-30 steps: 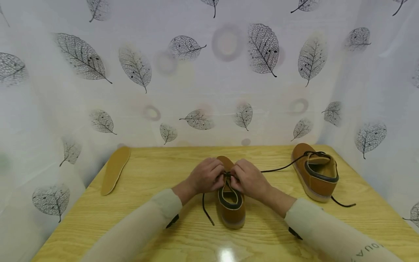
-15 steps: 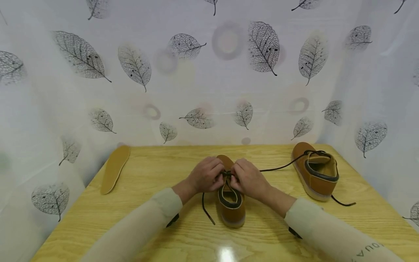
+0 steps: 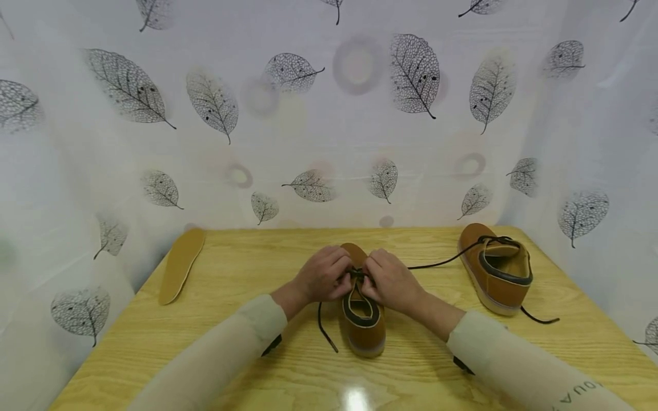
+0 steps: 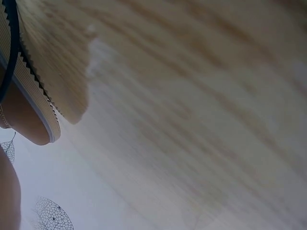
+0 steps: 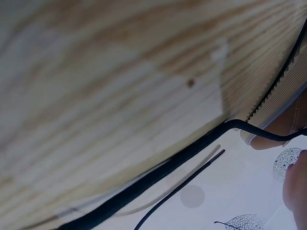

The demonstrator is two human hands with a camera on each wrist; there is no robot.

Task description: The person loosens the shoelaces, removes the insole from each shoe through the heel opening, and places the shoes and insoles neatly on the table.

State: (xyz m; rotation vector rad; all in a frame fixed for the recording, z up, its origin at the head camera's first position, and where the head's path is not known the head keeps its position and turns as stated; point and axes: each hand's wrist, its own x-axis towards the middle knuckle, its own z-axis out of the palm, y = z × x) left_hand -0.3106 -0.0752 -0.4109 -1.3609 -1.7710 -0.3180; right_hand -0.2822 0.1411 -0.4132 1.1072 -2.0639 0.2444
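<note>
In the head view a brown shoe (image 3: pixel 364 337) stands mid-table, toe away from me. Over its throat, both hands meet at a black shoelace (image 3: pixel 357 274). My left hand (image 3: pixel 323 274) pinches the lace on the left, my right hand (image 3: pixel 389 281) on the right, knuckles up. Between them the lace is bunched; whether it is knotted I cannot tell. One loose lace end (image 3: pixel 325 330) hangs left of the shoe. The left wrist view catches the ribbed sole edge (image 4: pixel 36 91); in the right wrist view a lace (image 5: pixel 168 167) runs toward the shoe. Fingertips are mostly hidden.
A second brown shoe (image 3: pixel 501 294) with black laces stands at the right; a lace (image 3: pixel 434 265) stretches between it and my right hand. A tan insole (image 3: pixel 181 267) lies on the wooden table (image 3: pixel 241 365) at the left. Leaf-patterned curtain (image 3: pixel 329 131) encloses the back and sides.
Nearly still: both hands keep their place at the lace over the middle shoe. The view shifts very slightly.
</note>
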